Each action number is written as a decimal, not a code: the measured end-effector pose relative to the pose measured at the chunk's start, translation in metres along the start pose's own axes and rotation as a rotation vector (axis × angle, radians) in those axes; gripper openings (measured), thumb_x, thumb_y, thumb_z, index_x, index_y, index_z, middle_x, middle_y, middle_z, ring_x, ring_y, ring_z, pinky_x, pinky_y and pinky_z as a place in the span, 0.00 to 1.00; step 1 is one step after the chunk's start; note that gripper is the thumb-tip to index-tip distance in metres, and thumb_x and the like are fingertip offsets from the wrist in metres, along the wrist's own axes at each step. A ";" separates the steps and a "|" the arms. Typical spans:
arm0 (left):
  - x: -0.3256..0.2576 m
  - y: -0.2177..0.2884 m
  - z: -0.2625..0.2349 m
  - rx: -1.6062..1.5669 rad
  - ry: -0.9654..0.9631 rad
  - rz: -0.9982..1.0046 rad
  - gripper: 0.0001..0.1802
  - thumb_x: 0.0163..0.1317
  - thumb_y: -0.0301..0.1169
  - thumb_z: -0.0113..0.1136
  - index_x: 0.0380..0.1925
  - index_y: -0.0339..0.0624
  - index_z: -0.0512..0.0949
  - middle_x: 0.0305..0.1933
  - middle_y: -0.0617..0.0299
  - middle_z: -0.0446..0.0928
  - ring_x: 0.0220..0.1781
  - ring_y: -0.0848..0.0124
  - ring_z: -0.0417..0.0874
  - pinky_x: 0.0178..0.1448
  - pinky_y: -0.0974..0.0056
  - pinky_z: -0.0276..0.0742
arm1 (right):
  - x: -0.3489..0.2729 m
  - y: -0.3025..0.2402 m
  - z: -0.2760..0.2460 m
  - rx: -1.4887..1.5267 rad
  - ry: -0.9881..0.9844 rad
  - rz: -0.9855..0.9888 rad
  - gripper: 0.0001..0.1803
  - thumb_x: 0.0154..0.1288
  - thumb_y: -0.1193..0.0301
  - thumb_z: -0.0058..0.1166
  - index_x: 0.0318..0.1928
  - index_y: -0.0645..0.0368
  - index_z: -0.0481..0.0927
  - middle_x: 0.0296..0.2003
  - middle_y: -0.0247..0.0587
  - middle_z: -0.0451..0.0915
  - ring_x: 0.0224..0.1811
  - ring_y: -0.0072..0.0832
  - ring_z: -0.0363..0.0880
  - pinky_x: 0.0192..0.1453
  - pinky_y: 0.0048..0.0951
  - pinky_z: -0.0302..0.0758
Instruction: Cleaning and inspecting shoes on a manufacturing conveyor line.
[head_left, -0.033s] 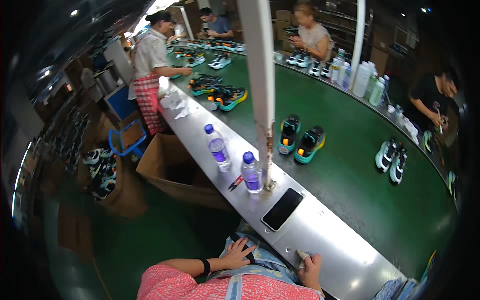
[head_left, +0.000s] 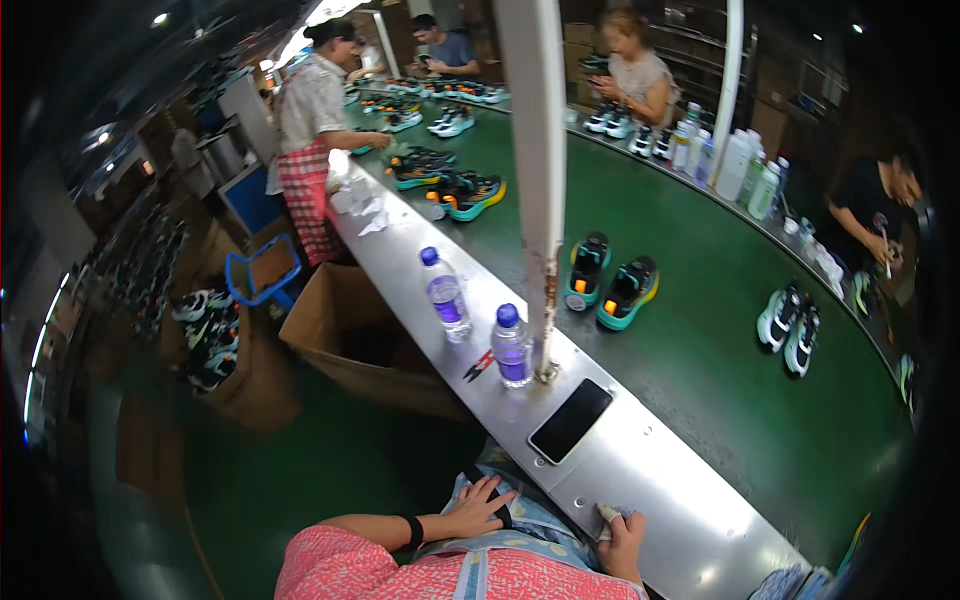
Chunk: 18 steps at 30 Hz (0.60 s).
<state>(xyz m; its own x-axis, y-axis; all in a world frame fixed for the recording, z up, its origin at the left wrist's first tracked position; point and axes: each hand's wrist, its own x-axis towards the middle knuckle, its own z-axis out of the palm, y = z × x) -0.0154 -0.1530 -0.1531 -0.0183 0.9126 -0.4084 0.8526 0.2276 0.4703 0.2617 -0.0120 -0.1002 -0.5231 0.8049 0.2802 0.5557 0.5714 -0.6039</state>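
Note:
My left hand (head_left: 478,510) rests on the blue patterned apron (head_left: 540,522) over my lap, fingers spread, nothing in them. My right hand (head_left: 624,545) is at the near edge of the metal ledge (head_left: 665,500), its fingers curled. A small pale beige piece (head_left: 606,513) shows at its fingertips; whether it is a cloth or a finger cover I cannot tell. A phone (head_left: 570,420) with a dark screen lies on the ledge beyond that hand. Past it stand two water bottles (head_left: 513,350) with purple caps, red-handled snips (head_left: 479,366) beside them.
A white post (head_left: 540,200) rises from the ledge. Pairs of black-and-teal sneakers (head_left: 628,292) stand on the green conveyor belt (head_left: 690,380). An open cardboard box (head_left: 345,345) is below the ledge on the left. Co-workers, one in a checked apron (head_left: 305,195), work around the belt.
The view has shifted very slightly, so the bottles, phone and sneakers appear a little farther right. Both of my hands keep their places.

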 end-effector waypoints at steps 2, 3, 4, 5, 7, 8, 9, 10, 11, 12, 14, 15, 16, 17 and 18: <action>0.000 -0.002 0.003 -0.019 0.022 0.002 0.39 0.59 0.47 0.52 0.71 0.60 0.56 0.75 0.40 0.43 0.77 0.43 0.41 0.70 0.34 0.44 | 0.001 -0.009 -0.004 -0.005 0.019 -0.031 0.20 0.49 0.82 0.55 0.43 0.52 0.85 0.29 0.45 0.68 0.34 0.43 0.67 0.39 0.38 0.65; 0.001 -0.002 0.004 -0.030 0.028 0.027 0.38 0.59 0.47 0.52 0.71 0.60 0.56 0.76 0.40 0.43 0.77 0.43 0.40 0.70 0.33 0.44 | 0.002 -0.011 -0.005 -0.020 0.052 -0.038 0.19 0.50 0.83 0.54 0.43 0.53 0.85 0.30 0.45 0.68 0.35 0.43 0.67 0.39 0.38 0.65; 0.000 -0.001 0.002 -0.038 0.006 0.009 0.38 0.60 0.47 0.51 0.71 0.60 0.55 0.76 0.41 0.42 0.78 0.43 0.39 0.71 0.33 0.43 | 0.003 -0.010 -0.004 -0.013 0.043 -0.058 0.19 0.50 0.83 0.54 0.43 0.53 0.85 0.30 0.45 0.68 0.35 0.43 0.67 0.39 0.38 0.65; -0.001 -0.002 0.004 -0.044 0.020 -0.005 0.38 0.60 0.47 0.51 0.71 0.60 0.55 0.76 0.41 0.42 0.78 0.43 0.39 0.71 0.33 0.43 | 0.002 -0.008 -0.002 -0.021 0.041 -0.046 0.19 0.50 0.83 0.54 0.43 0.53 0.85 0.30 0.45 0.68 0.35 0.43 0.67 0.40 0.38 0.65; 0.000 -0.004 0.007 -0.049 0.026 0.005 0.38 0.60 0.47 0.52 0.72 0.61 0.55 0.77 0.43 0.42 0.78 0.43 0.39 0.71 0.32 0.42 | 0.001 -0.007 -0.001 -0.029 0.040 -0.041 0.19 0.50 0.83 0.54 0.43 0.53 0.85 0.30 0.45 0.68 0.35 0.43 0.67 0.41 0.38 0.65; 0.000 -0.004 0.009 -0.051 0.034 0.000 0.38 0.60 0.47 0.52 0.72 0.61 0.55 0.77 0.43 0.42 0.78 0.43 0.39 0.71 0.32 0.42 | 0.001 -0.006 -0.001 -0.034 0.033 -0.027 0.19 0.51 0.82 0.54 0.43 0.53 0.84 0.30 0.45 0.68 0.36 0.43 0.67 0.41 0.38 0.65; -0.001 -0.004 0.010 -0.045 0.035 -0.002 0.39 0.60 0.47 0.52 0.72 0.61 0.55 0.77 0.43 0.42 0.78 0.43 0.39 0.71 0.31 0.42 | 0.001 -0.007 -0.001 -0.038 0.026 -0.013 0.19 0.51 0.82 0.54 0.43 0.53 0.84 0.31 0.45 0.69 0.36 0.43 0.67 0.42 0.39 0.66; -0.001 -0.005 0.010 -0.039 0.036 -0.003 0.39 0.60 0.46 0.52 0.72 0.62 0.55 0.77 0.43 0.42 0.78 0.42 0.39 0.71 0.31 0.42 | 0.002 -0.007 0.000 -0.035 0.024 -0.020 0.19 0.51 0.82 0.54 0.43 0.53 0.84 0.31 0.45 0.69 0.36 0.43 0.67 0.42 0.39 0.66; -0.001 -0.004 0.010 -0.039 0.042 -0.008 0.39 0.60 0.46 0.52 0.72 0.62 0.55 0.77 0.43 0.42 0.78 0.42 0.39 0.71 0.31 0.42 | 0.003 -0.007 0.001 -0.026 0.042 -0.032 0.19 0.50 0.82 0.54 0.44 0.53 0.84 0.31 0.45 0.69 0.36 0.43 0.67 0.42 0.38 0.66; -0.002 -0.003 0.008 -0.044 0.036 -0.011 0.39 0.59 0.46 0.52 0.72 0.62 0.55 0.77 0.43 0.42 0.78 0.42 0.39 0.71 0.31 0.42 | 0.002 -0.008 0.001 -0.019 0.061 -0.040 0.19 0.50 0.82 0.54 0.44 0.53 0.84 0.31 0.45 0.69 0.37 0.43 0.68 0.43 0.38 0.66; -0.002 -0.002 0.008 -0.050 0.033 -0.019 0.39 0.59 0.46 0.52 0.72 0.62 0.55 0.77 0.43 0.42 0.78 0.42 0.39 0.71 0.31 0.42 | 0.002 -0.006 0.001 -0.028 0.052 -0.035 0.19 0.50 0.82 0.54 0.44 0.53 0.84 0.31 0.45 0.69 0.37 0.43 0.68 0.43 0.38 0.66; -0.002 -0.003 0.010 -0.053 0.043 -0.013 0.39 0.59 0.46 0.52 0.72 0.62 0.55 0.77 0.43 0.42 0.78 0.42 0.40 0.71 0.31 0.42 | 0.001 -0.005 0.000 -0.041 0.043 -0.026 0.19 0.50 0.82 0.54 0.44 0.54 0.84 0.31 0.45 0.69 0.37 0.43 0.68 0.43 0.38 0.66; -0.002 -0.003 0.011 -0.057 0.054 -0.009 0.39 0.59 0.46 0.53 0.72 0.62 0.55 0.77 0.43 0.42 0.77 0.42 0.41 0.71 0.31 0.43 | 0.000 -0.005 0.000 -0.039 0.041 -0.029 0.19 0.50 0.82 0.54 0.44 0.54 0.84 0.31 0.45 0.69 0.37 0.43 0.68 0.43 0.38 0.66; -0.002 -0.003 0.012 -0.059 0.056 -0.013 0.39 0.59 0.46 0.53 0.72 0.62 0.55 0.77 0.43 0.42 0.77 0.42 0.41 0.71 0.31 0.43 | 0.000 -0.004 0.001 -0.028 0.042 -0.030 0.20 0.50 0.82 0.53 0.44 0.54 0.84 0.32 0.45 0.69 0.38 0.43 0.68 0.44 0.38 0.66; -0.002 -0.001 0.012 -0.049 0.053 -0.023 0.41 0.58 0.45 0.55 0.72 0.62 0.54 0.76 0.43 0.42 0.77 0.42 0.41 0.70 0.32 0.44 | 0.000 -0.003 0.001 -0.017 0.042 -0.031 0.20 0.49 0.83 0.53 0.44 0.54 0.84 0.32 0.45 0.70 0.38 0.43 0.68 0.44 0.38 0.67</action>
<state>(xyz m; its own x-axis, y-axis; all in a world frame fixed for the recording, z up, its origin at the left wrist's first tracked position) -0.0102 -0.1588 -0.1623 -0.0665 0.9232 -0.3786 0.8252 0.2642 0.4993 0.2594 -0.0140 -0.0986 -0.5127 0.7926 0.3301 0.5505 0.5985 -0.5820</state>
